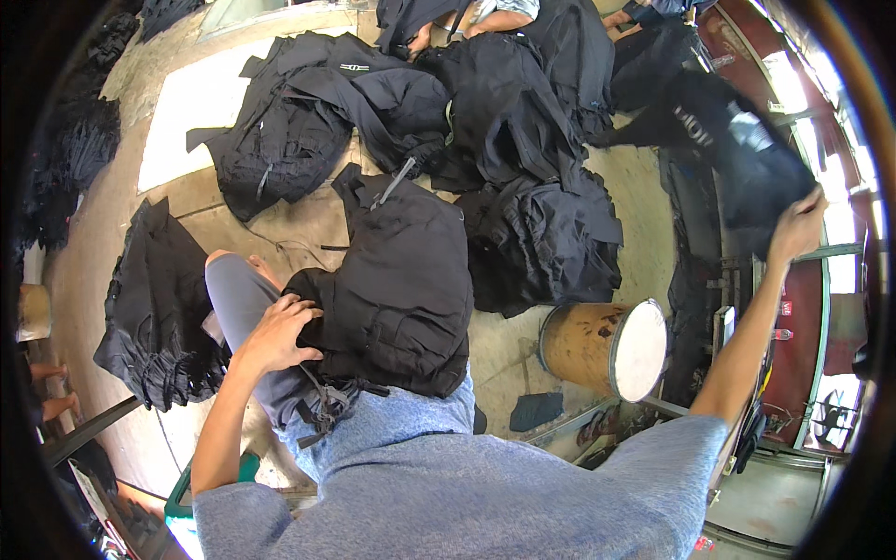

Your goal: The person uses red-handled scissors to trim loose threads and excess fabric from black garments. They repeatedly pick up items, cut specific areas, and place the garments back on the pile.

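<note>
A black backpack (397,280) lies across my lap, with grey straps and buckles (327,409) hanging at its near end. My left hand (280,334) grips its left edge, fingers bent over the dark fabric and thumb lower down. Out to the far right, my raised right hand (798,226) is closed on the lower corner of a black fabric piece (723,149) with white print. That piece is held up in the air and looks blurred by motion. What the curled right fingers cover is hidden.
More black bags (280,140) and black garment-like pieces (509,103) cover the floor ahead. A stack of black fabric (159,308) stands at left. On the right is a brown cylindrical drum (583,347) beside a metal frame. Other people's hands and legs (499,21) show at the top.
</note>
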{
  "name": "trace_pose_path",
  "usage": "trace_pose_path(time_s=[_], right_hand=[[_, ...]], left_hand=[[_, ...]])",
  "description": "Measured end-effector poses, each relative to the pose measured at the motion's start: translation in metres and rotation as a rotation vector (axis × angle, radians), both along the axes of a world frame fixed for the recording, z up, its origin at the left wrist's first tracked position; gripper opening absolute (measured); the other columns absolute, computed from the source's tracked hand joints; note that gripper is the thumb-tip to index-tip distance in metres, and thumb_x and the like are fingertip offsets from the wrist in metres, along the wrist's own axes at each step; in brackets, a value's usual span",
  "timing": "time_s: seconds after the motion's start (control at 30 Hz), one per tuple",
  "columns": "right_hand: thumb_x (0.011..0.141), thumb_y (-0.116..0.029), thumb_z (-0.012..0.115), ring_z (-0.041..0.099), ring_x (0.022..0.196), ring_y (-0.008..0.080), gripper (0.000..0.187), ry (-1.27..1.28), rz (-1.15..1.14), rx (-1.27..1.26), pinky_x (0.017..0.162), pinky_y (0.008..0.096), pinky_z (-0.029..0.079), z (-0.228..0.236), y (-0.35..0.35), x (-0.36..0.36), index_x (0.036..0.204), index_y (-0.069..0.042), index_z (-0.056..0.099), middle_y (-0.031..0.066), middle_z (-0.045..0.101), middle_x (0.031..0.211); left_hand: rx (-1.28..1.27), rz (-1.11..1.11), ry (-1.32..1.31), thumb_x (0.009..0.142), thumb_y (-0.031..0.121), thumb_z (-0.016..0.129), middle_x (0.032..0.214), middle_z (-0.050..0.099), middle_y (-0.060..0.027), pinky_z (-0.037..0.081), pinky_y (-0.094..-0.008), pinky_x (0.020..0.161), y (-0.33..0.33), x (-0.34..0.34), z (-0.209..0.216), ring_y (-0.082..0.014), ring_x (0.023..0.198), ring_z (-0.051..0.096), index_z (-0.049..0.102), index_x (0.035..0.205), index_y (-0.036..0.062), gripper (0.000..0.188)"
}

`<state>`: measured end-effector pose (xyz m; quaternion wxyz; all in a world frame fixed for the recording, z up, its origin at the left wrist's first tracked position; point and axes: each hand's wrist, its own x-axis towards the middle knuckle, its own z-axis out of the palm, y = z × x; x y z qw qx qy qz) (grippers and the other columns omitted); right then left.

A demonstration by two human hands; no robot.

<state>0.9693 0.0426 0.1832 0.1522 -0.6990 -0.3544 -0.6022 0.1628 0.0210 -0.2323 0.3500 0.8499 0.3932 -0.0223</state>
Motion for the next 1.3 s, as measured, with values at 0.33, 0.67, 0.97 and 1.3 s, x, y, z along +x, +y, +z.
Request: trace_pose_path(time_s=[0.33,0.67,0.97,1.3], right_hand=[[0.103,-0.031,0.079,0.074,0.121,0.0421,0.029,0.812,0.390,-1.104,0.106,0.0489,0.057,-0.343,-0.027,-0.167,0.117,-0.006,0.083,0.0197,0.079,0.128],[0.090,-0.035,0.090,0.066,0.122,0.0360,0.059,0.824,1.485,-1.248,0.100,0.0474,0.056,-0.330,-0.011,-0.527,0.140,-0.012,0.071,0.0112,0.070,0.128],[0.110,-0.030,0.068,0.074,0.081,0.0445,0.028,1.276,1.419,-1.192,0.071,0.0504,0.054,-0.307,0.042,-0.524,0.103,-0.003,0.073,0.0232,0.073,0.084],[0.111,-0.036,0.069,0.065,0.072,0.0398,0.038,1.352,1.402,-1.116,0.070,0.0461,0.050,-0.292,0.083,-0.516,0.114,0.002,0.073,0.0257,0.067,0.083]], left_hand=[[0.106,0.000,0.071,0.071,0.005,0.088,0.123,0.061,-0.0143,0.053,-0.0532,0.102,0.013,-0.014,-0.010,-0.0403,0.121,0.061,0.065,0.129,0.0055,0.063],[-0.045,0.250,-0.256,0.100,0.023,0.079,0.119,0.078,-0.0148,0.054,-0.0440,0.105,0.034,-0.034,0.065,-0.0343,0.117,0.071,0.082,0.121,0.0030,0.029],[0.372,0.493,-0.219,0.088,-0.006,0.079,0.118,0.079,-0.0191,0.056,-0.0481,0.103,0.020,0.002,0.074,-0.0419,0.118,0.073,0.069,0.134,-0.0002,0.047],[0.111,0.682,-0.294,0.092,-0.004,0.081,0.110,0.081,-0.0221,0.060,-0.0458,0.094,0.037,0.000,0.107,-0.0366,0.106,0.080,0.065,0.127,-0.0013,0.038]])
